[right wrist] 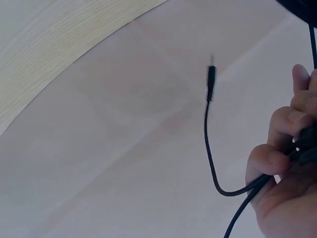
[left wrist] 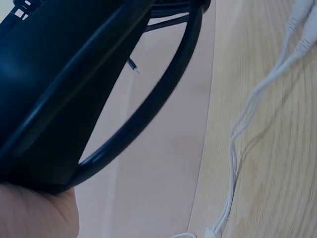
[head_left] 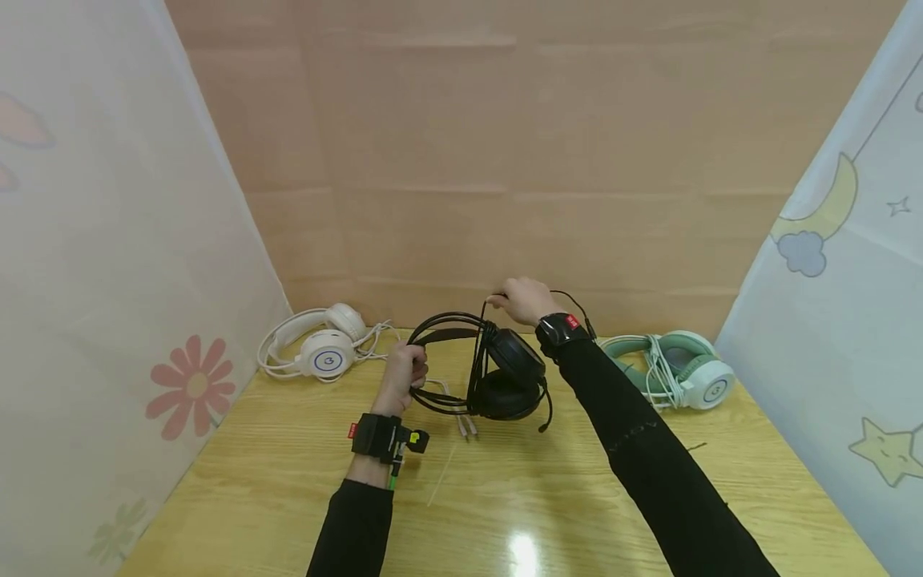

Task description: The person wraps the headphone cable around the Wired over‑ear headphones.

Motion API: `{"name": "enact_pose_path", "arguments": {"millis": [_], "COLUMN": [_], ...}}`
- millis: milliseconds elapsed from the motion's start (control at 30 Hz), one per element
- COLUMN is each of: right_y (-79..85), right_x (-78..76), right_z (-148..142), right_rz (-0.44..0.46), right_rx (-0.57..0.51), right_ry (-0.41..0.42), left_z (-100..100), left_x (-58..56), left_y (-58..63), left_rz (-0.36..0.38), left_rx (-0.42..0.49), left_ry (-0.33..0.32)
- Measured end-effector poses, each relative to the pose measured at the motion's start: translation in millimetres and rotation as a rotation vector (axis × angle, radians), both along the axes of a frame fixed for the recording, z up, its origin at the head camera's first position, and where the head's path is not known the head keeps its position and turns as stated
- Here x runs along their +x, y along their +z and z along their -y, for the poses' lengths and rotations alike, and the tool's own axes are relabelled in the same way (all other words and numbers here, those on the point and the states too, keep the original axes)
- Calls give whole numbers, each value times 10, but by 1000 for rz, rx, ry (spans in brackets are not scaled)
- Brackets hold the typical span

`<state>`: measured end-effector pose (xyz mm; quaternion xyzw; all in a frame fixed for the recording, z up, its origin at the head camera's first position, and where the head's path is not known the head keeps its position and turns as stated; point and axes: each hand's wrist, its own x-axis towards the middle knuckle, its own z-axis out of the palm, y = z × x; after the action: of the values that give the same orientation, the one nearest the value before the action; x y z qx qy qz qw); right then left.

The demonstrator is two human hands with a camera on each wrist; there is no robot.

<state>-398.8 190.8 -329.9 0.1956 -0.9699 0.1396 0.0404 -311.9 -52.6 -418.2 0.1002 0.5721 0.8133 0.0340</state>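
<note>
My left hand (head_left: 404, 373) grips the headband of a black headset (head_left: 513, 357), which is held up over the table with its ear cups toward the right. A thin microphone boom (head_left: 550, 405) sticks out below the cups. Black cable (head_left: 476, 373) is wound around the headset between headband and cups. Above the cups, my right hand (head_left: 529, 300) holds part of that cable in curled fingers. In the right wrist view, a bundle of cable lies in the palm, and a loose end with a jack plug (right wrist: 211, 82) stands out from it.
White headphones (head_left: 328, 353) with a white cable lie at the back left. Green and white headphones (head_left: 710, 381), their cable bundled, lie at the right. White plugs (head_left: 467, 429) rest on the wooden table (head_left: 476, 513) beneath the headset. A brown paper wall (head_left: 433, 160) rises behind.
</note>
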Motion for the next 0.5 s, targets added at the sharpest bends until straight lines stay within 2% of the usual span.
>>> {"name": "enact_pose_path", "arguments": {"millis": [267,500], "right_y": [70,119], "right_x": [73,106], "right_z": [110,190], "right_rz": [-54,-75], "right_rx": [-36,-59], "right_ry": [57,106], "left_z": [-9,-30], "left_x": [-3,16], "left_y": [-5,5], "left_rz": [-48,-36], "left_rx": [-11,-21], "left_ry": [-22,24]}}
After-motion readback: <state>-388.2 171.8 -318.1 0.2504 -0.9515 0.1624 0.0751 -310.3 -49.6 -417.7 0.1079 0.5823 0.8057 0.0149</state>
